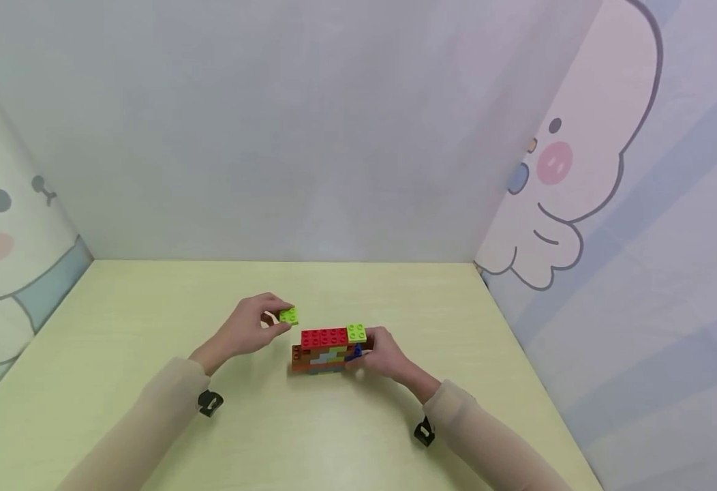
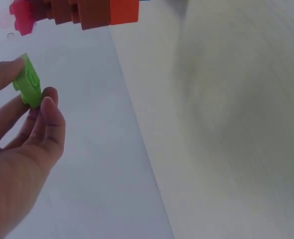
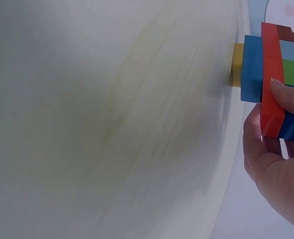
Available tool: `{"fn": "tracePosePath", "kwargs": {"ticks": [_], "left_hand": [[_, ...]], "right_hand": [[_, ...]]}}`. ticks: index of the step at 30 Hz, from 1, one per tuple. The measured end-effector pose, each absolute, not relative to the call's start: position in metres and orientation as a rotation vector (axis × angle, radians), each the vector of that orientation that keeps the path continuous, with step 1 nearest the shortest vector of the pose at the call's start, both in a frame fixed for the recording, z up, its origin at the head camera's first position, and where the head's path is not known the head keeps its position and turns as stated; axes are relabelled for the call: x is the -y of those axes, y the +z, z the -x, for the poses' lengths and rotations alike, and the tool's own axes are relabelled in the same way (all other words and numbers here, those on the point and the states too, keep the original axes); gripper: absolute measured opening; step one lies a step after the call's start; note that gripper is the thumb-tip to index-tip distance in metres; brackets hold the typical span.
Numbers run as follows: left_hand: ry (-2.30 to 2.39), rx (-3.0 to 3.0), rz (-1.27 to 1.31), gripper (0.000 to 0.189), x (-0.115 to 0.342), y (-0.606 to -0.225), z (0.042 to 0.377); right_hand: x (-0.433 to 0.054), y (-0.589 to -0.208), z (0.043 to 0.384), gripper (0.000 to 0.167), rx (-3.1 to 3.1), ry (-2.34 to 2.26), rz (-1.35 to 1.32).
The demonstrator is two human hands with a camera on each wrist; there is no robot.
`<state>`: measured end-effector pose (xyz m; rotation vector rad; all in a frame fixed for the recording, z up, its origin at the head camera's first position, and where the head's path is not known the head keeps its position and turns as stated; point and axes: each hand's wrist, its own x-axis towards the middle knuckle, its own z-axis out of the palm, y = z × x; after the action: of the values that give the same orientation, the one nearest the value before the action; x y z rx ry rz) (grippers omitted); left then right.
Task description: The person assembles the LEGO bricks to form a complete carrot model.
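Observation:
My left hand (image 1: 249, 326) pinches a small lime-green building block (image 1: 288, 316) between thumb and fingertips, just left of and above a stack of joined building blocks (image 1: 324, 356). That green block (image 2: 29, 83) is tilted in the left wrist view, some studs showing. Around the right end of the stack, my right hand (image 1: 386, 353) grips it with thumb and fingers. Red blocks (image 1: 324, 337) and a lime-green block (image 1: 356, 333) form its top row. From the right wrist view, orange-red, blue and yellow blocks (image 3: 237, 64) make up its lower part; some fingers are hidden behind it.
The pale yellow table (image 1: 242, 429) spreads around the stack. A plain light wall (image 1: 285, 136) stands behind it, with cartoon-printed panels (image 1: 659, 273) at both sides. Black wrist straps (image 1: 210, 403) hang by both sleeves.

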<state>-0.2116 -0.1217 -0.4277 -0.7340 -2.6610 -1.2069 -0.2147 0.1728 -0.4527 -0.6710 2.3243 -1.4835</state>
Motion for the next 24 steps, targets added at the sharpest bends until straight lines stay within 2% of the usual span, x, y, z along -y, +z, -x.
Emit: {"fn": "tracePosePath", "kwargs": {"ticks": [9, 14, 24], "left_hand": [[-1.258, 2.613, 0.856, 0.03, 0.113, -0.423, 0.192], [-1.19, 2.614, 0.934, 0.029, 0.108, -0.423, 0.191], [-1.047, 2.692, 0.97, 0.032, 0.109, -0.41, 0.194]], "right_hand": [[-0.171, -0.462, 0.22, 0.038, -2.341, -1.487, 0.685], [-0.171, -0.483, 0.231, 0.041, -2.373, -1.465, 0.635], [-0.167, -0.488, 0.236, 0.041, -2.36, -1.486, 0.646]]}}
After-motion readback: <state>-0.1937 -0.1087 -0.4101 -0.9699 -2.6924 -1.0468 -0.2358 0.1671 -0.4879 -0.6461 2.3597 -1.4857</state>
